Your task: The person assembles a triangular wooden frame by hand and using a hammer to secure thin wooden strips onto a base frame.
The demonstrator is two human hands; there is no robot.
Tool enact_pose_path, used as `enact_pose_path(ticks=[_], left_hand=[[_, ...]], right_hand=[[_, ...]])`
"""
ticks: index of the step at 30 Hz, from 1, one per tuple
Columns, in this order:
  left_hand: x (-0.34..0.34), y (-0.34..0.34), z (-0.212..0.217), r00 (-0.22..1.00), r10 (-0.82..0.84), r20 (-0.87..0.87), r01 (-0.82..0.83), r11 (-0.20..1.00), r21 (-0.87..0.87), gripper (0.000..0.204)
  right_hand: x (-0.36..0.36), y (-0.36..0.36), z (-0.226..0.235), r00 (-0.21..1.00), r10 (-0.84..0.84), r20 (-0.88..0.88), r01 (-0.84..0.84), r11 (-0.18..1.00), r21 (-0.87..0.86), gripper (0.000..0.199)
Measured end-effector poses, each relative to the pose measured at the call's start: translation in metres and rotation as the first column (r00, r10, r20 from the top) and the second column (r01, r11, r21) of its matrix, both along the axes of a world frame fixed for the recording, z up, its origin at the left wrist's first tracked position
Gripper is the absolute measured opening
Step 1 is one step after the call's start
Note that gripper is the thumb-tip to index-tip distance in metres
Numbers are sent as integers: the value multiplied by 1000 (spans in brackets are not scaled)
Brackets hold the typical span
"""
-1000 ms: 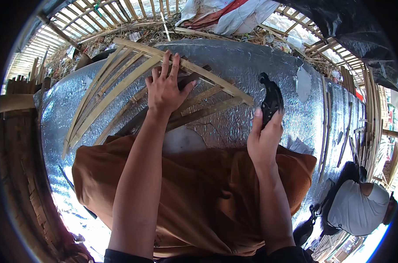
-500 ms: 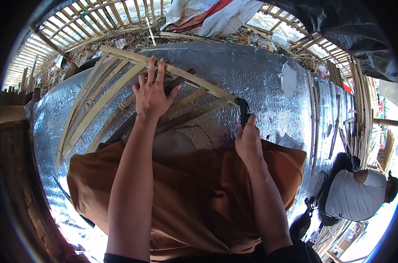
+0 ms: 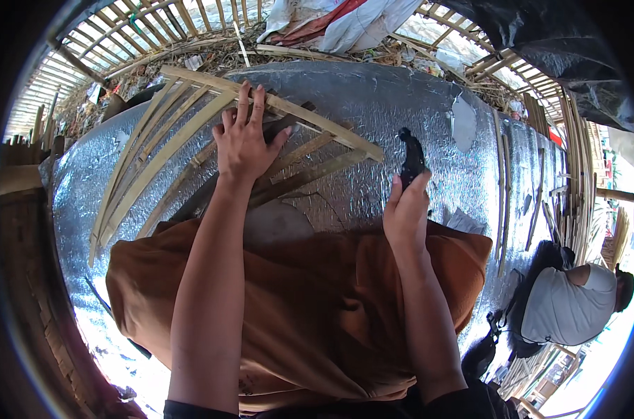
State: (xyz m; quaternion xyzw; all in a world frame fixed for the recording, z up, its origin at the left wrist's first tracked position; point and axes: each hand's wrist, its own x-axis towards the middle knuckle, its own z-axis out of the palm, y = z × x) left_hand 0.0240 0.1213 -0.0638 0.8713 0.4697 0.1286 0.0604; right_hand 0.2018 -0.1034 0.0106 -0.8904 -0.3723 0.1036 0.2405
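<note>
My left hand (image 3: 243, 143) lies spread, palm down, over a bamboo frame, its fingertips across the long top strip (image 3: 313, 121). Several bamboo slats (image 3: 164, 157) run from that strip toward my lap, fanned out at the left. A dark slat (image 3: 289, 126) passes beneath my left thumb. To the right of the frame, my right hand (image 3: 406, 209) is closed round a black hammer-like tool (image 3: 412, 157). The tool's head points away from me, apart from the strip's right end. My fingers and the dark colour hide part of its shape.
Brown cloth (image 3: 310, 300) covers my lap. Silvery foil sheeting (image 3: 373, 98) lies under the frame, with loose bamboo sticks (image 3: 502, 195) on it at the right. A person in a white shirt (image 3: 568, 307) sits at the lower right. A slatted bamboo fence (image 3: 121, 42) stands behind.
My right hand has drawn the black tool up and to the right, off the strip's right end, and the tool has tilted. My left hand stays on the frame.
</note>
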Motion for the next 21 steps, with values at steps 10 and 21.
enact_pose_path(ticks=[10, 21], left_hand=[[2, 0, 4, 1000, 0, -19, -1, 999, -33, 94], [1, 0, -2, 1000, 9, 24, -9, 1000, 6, 91]], right_hand=[[1, 1, 5, 1000, -11, 5, 9, 965, 261, 35], [8, 8, 4, 996, -50, -72, 63, 979, 191, 28]])
